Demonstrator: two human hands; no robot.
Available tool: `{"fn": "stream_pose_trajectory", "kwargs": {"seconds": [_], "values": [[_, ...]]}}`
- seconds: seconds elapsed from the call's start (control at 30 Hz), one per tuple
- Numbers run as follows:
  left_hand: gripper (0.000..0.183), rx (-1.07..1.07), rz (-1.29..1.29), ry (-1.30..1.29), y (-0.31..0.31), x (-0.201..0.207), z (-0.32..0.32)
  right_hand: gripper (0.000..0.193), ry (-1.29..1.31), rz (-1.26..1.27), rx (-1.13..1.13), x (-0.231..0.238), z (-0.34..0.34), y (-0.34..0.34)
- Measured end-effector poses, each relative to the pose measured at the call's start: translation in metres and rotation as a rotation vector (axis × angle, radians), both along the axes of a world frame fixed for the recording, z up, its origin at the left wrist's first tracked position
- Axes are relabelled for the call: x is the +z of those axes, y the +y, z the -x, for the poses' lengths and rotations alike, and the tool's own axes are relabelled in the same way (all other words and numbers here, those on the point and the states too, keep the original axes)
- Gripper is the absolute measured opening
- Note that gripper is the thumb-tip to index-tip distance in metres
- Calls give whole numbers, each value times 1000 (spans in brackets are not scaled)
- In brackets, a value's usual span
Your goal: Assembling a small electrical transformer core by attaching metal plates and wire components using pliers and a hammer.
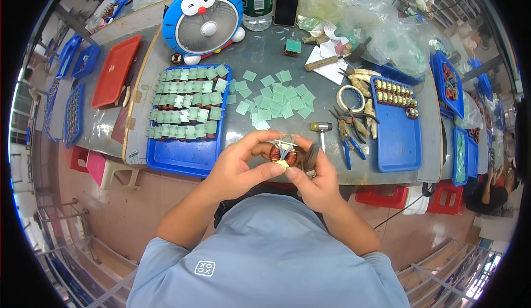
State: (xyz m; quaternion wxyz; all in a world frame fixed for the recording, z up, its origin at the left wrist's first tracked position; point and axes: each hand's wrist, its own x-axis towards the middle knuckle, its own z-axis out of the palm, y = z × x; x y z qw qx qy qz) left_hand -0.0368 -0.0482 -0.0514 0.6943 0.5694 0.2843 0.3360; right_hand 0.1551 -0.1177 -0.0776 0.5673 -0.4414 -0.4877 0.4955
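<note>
The copper-wound coil (283,154) is clamped between the fingertips of the left hand (246,163) and the right hand (321,183), neither clearly nearer. It is held just right of the left thumb and left of the right palm, its pale middle strip pointing away from the thumbs. Green squares (278,99) are spread beyond both hands.

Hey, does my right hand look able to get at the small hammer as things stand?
Probably yes: the small hammer lies just beyond your right hand with nothing seen between them, though that hand is busy with the copper-wound coil and a dark tool.
</note>
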Motion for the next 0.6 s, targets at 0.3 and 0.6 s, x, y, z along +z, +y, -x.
{"fn": "stream_pose_trajectory", "kwargs": {"seconds": [0.3,0.6], "values": [[50,27,-173,88,0,1,5,46,-369,-336,-98,-3,-2,5],[51,-8,58,-28,-9,-8,20,47,-459,-384,-40,-10,4,7]]}}
